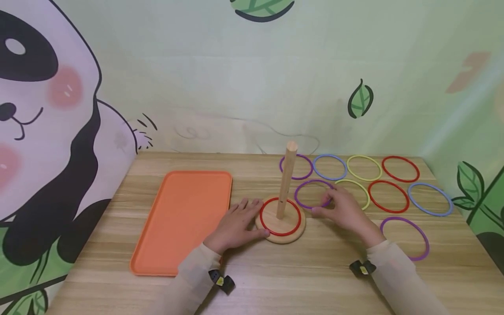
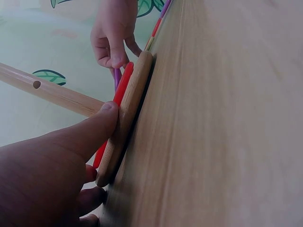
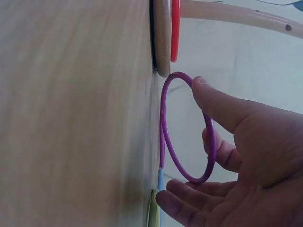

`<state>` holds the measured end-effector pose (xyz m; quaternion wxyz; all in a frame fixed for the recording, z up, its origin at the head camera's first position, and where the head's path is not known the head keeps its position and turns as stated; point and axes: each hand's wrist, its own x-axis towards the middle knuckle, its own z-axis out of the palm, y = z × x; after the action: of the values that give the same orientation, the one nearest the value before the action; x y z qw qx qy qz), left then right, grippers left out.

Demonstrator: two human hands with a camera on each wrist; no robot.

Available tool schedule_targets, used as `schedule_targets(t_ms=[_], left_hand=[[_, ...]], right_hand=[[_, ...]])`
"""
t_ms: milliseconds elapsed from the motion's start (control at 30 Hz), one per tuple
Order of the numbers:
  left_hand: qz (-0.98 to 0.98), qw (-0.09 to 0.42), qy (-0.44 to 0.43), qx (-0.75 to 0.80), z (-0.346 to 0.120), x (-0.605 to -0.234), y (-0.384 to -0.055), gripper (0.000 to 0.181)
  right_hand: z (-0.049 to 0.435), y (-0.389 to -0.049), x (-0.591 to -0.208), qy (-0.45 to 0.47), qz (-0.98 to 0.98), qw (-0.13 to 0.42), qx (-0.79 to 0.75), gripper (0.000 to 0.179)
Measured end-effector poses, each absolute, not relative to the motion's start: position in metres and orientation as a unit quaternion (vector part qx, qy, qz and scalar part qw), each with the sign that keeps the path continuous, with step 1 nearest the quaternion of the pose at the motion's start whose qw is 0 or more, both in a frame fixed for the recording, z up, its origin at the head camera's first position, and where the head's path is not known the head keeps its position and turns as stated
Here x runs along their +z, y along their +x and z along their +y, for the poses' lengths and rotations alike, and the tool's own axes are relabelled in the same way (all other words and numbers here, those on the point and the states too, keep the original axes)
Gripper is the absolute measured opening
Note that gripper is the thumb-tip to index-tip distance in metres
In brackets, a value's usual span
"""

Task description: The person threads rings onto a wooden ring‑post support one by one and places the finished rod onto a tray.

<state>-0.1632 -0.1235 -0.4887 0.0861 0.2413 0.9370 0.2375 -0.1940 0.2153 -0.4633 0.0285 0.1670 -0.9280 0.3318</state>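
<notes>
On the table stands a round wooden base (image 1: 281, 239) with an upright wooden peg (image 1: 287, 179). A red ring (image 1: 300, 215) lies on the base around the peg. My left hand (image 1: 238, 225) rests at the base's left side, fingers extended and spread, its thumb touching the near rim by the red ring. To the right of the base, my right hand (image 1: 343, 210) pinches a purple ring (image 3: 164, 106) between thumb and finger. That ring is tilted up off the surface in the right wrist view.
An orange tray (image 1: 181, 218) lies at the left. Several purple, blue, yellow and red rings lie right and behind the base, including a blue ring (image 1: 452, 205) and a near purple ring (image 1: 427, 243). A printed wall cloth (image 1: 252, 87) hangs behind the table.
</notes>
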Motion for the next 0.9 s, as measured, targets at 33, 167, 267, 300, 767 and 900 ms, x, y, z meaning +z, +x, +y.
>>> schedule_targets(t_ms=[33, 167, 267, 300, 767, 900], left_hand=[[0.937, 0.088, 0.240, 0.236, -0.1235, -0.4889, -0.1633, 0.094], [0.939, 0.087, 0.237, 0.232, -0.1234, -0.4902, -0.1633, 0.094], [0.940, 0.084, 0.237, 0.232, -0.1231, -0.4908, -0.1634, 0.094], [0.940, 0.083, 0.237, 0.232, -0.1231, -0.4909, -0.1635, 0.094], [0.939, 0.084, 0.237, 0.232, -0.1232, -0.4894, -0.1631, 0.094], [0.938, 0.085, 0.240, 0.236, -0.1233, -0.4886, -0.1632, 0.093]], right_hand=[[0.2155, -0.1943, -0.4634, 0.163, -0.927, 0.026, 0.336, 0.033], [0.2171, -0.1947, -0.4626, 0.151, -0.928, 0.031, 0.339, 0.036], [0.2178, -0.1946, -0.4611, 0.141, -0.930, 0.036, 0.336, 0.038], [0.2180, -0.1945, -0.4606, 0.138, -0.931, 0.039, 0.336, 0.038], [0.2179, -0.1961, -0.4581, 0.106, -0.928, 0.064, 0.352, 0.047], [0.2171, -0.1953, -0.4563, 0.104, -0.927, 0.064, 0.356, 0.047]])
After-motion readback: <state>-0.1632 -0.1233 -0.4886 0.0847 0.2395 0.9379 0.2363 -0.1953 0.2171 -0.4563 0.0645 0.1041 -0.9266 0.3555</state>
